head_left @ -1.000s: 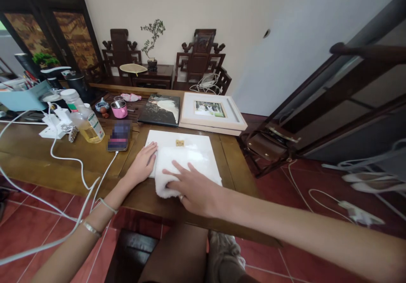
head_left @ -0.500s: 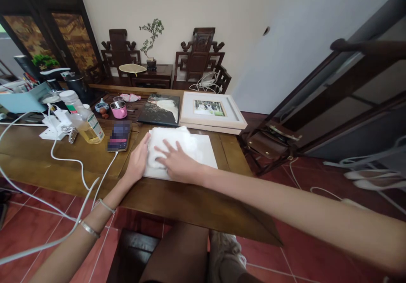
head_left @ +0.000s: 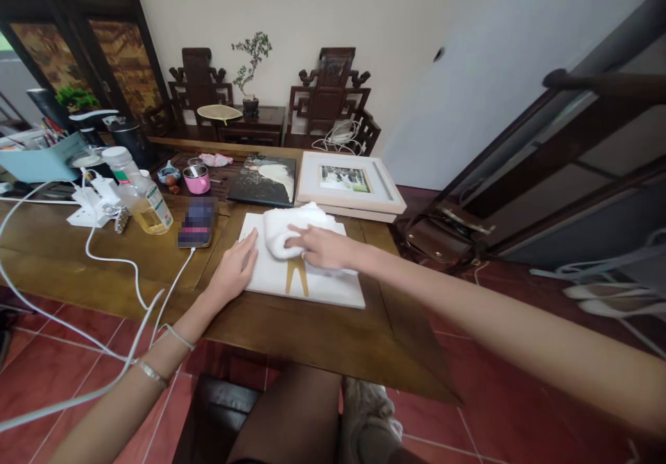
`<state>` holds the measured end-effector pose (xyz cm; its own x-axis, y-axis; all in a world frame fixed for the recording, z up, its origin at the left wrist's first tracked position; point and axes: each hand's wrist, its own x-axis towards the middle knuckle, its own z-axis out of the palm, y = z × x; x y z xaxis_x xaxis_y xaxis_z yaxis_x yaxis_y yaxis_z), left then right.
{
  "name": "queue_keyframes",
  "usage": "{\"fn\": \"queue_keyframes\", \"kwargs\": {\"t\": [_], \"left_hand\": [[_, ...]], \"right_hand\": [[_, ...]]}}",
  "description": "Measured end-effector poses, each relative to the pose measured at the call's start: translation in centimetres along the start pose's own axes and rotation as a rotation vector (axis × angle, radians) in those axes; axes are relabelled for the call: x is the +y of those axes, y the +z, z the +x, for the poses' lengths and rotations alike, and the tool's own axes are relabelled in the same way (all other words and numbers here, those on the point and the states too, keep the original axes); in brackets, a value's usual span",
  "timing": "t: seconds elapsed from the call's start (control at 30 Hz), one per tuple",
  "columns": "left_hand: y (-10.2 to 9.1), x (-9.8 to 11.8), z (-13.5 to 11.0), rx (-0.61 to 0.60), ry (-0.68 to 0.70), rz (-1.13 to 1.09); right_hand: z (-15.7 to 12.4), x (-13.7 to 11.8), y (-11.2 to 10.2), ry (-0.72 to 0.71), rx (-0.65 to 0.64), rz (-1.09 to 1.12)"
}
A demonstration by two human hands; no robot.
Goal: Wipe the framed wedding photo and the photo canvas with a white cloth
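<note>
A thin white board [head_left: 333, 290] with a gold shape printed on it lies flat on the wooden table. My left hand [head_left: 236, 264] rests on the board's left edge with its fingers stretched out and holds nothing else. On the upper part of the board is a bunched white cloth [head_left: 284, 221]. My right hand [head_left: 325, 245] grips this cloth from the right and presses it against the board, its fingertips partly sunk in the folds. Cloth and hand hide the upper part of the gold shape.
Behind the board lie a dark picture panel [head_left: 264, 179] and a light-framed photo [head_left: 348, 179]. To the left are a phone [head_left: 196, 222] on a charging cable, a bottle of yellowish liquid [head_left: 148, 204], a power strip [head_left: 94, 204] and a pink cup [head_left: 196, 181].
My right hand has moved the cloth to the right and gathered it from flat into a bunch. The gold shape is now uncovered in part. My left hand has shifted slightly onto the board.
</note>
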<state>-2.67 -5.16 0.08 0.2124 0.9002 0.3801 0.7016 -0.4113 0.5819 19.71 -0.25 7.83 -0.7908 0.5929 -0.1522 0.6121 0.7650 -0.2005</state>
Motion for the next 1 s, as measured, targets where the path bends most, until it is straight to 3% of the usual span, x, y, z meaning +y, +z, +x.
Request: {"fn": "queue_keyframes", "kwargs": {"t": [0.1,0.23,0.4,0.63,0.73,0.83,1.0], "left_hand": [[0.1,-0.3,0.0,-0.04,0.037,0.023],[-0.1,0.0,0.2,-0.035,0.065,0.048],[-0.2,0.0,0.2,-0.027,0.08,0.057],[0.3,-0.7,-0.1,-0.029,0.051,0.005],[0.3,-0.6,-0.1,-0.024,0.048,-0.004],[0.2,-0.4,-0.1,-0.04,0.046,-0.001],[0.4,-0.5,-0.2,-0.059,0.035,0.028]], "right_hand": [[2.8,0.0,-0.4,0.078,0.013,-0.002],[6.2,-2.1,-0.8,-0.011,0.027,0.038],[6.9,-2.9,-1.1,-0.009,0.006,0.009],[1.3,0.9,-1.2,0.146,-0.014,-0.046],[-1.6,1.4,-0.4,0.244,-0.036,-0.052],[-4.5,-0.3,-0.2,0.28,-0.126,-0.012],[-8.7,-5.4,-1.9,0.194,-0.317,0.125]]}}
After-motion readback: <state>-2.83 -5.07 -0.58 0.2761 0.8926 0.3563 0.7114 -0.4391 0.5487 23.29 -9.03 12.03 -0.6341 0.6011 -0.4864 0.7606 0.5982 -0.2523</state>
